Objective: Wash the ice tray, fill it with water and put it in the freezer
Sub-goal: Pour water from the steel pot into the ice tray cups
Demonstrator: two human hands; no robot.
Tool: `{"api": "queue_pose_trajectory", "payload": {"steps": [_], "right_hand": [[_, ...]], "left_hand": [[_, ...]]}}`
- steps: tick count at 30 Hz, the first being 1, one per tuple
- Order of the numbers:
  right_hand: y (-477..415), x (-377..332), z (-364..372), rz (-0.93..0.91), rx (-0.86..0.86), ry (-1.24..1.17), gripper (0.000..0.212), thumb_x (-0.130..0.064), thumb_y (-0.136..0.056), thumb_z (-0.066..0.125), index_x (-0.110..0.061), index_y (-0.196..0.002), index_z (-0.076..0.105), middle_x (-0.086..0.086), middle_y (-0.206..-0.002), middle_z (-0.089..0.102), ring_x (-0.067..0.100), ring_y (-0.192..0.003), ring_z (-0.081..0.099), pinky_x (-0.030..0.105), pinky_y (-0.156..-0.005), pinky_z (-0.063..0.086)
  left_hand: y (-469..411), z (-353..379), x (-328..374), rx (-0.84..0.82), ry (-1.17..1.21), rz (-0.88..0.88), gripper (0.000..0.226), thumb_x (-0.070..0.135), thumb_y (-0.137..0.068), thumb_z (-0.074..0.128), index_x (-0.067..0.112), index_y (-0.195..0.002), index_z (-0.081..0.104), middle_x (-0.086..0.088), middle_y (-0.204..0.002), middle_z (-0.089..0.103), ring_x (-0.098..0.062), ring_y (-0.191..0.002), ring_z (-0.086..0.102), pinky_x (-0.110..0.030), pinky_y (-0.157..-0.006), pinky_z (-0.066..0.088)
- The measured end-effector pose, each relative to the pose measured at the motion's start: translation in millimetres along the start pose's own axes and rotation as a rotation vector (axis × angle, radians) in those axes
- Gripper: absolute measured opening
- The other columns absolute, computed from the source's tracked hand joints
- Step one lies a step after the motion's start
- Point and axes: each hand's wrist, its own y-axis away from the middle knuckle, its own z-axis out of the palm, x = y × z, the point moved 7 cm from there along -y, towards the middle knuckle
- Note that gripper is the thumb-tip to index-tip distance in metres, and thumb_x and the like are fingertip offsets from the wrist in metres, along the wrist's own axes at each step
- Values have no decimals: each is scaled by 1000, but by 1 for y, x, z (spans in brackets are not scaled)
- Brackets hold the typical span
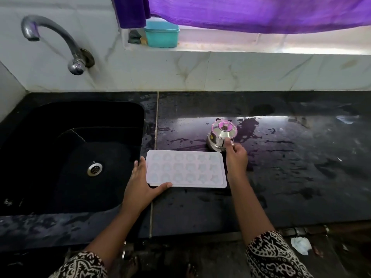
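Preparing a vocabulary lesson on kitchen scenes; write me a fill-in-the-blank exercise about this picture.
1. The tray lies on the counter, just right of the ____.
2. The left hand touches the tray's ____ end.
3. The right hand grips a steel pot whose ____ is on.
Missing words: sink; left; lid.

Translucent white ice tray (185, 170) just right of the black sink (60, 117), on a glossy black surface (291, 177). Silver steel pot (217, 137) farther right. Teal box (161, 35) and purple curtain (261, 13) above and right of the sink. Black-and-white patterned sleeves (275, 255).
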Motion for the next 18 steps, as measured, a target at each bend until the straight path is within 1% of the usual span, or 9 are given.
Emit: {"api": "queue_pose_trajectory", "payload": {"steps": [3, 4, 6, 9, 12, 15, 18], "right_hand": [[-5, -1, 8, 19, 11, -93, 31, -41, -89, 60, -14, -75, 58, 7, -88, 64, 11, -73, 52, 26, -66, 42], [-6, -1, 9, 31, 30, -138, 29, -38, -89, 61, -14, -72, 57, 4, -82, 63, 9, -70, 51, 24, -64, 41], [-10, 2, 10, 54, 61, -256, 31, -30, -89, 61, -15, -64, 51, -3, -68, 57, 4, -60, 47, 20, -59, 40], [-16, 6, 11, 51, 75, -417, 35, -19, -90, 60, -16, -60, 43, -6, -58, 44, -2, -49, 39, 12, -51, 36], [-28, 5, 9, 32, 96, -599, 38, -8, -88, 58, -18, -57, 36, -13, -51, 37, 0, -48, 33, 12, -49, 31], [-42, -2, 5, 13, 101, -781, 41, 3, -85, 55, -18, -55, 35, -15, -47, 37, 1, -48, 34, 14, -49, 30], [-53, -9, 2, 0, 77, -871, 46, 7, -84, 53, -20, -51, 37, -11, -47, 39, 3, -47, 36, 15, -47, 31]], "left_hand": [[0, 0, 2, -5, -55, 9, 132, 93, -54, 45, 19, -156, 5, 6, -164, 9, -8, -149, 1, -43, -113, 29], [1, 0, 2, -2, -64, 13, 131, 93, -55, 44, 20, -156, 7, 6, -164, 10, -7, -149, 2, -42, -113, 30], [1, 0, 4, 6, -80, 16, 129, 93, -55, 44, 20, -156, 9, 7, -163, 13, -7, -149, 5, -41, -111, 32], [1, 0, 4, 6, -86, 16, 130, 95, -55, 43, 20, -156, 11, 8, -163, 15, -8, -149, 8, -41, -111, 32], [1, 0, 6, 7, -103, 21, 132, 99, -55, 41, 20, -156, 10, 8, -163, 13, -8, -149, 8, -40, -111, 32], [1, 1, 7, 0, -115, 24, 132, 98, -56, 42, 18, -156, 9, 7, -163, 11, -8, -149, 8, -40, -112, 30], [2, 3, 10, -12, -133, 67, 129, 93, -59, 41, 14, -156, 9, 6, -162, 7, -3, -145, 4, -33, -118, 19]]}}
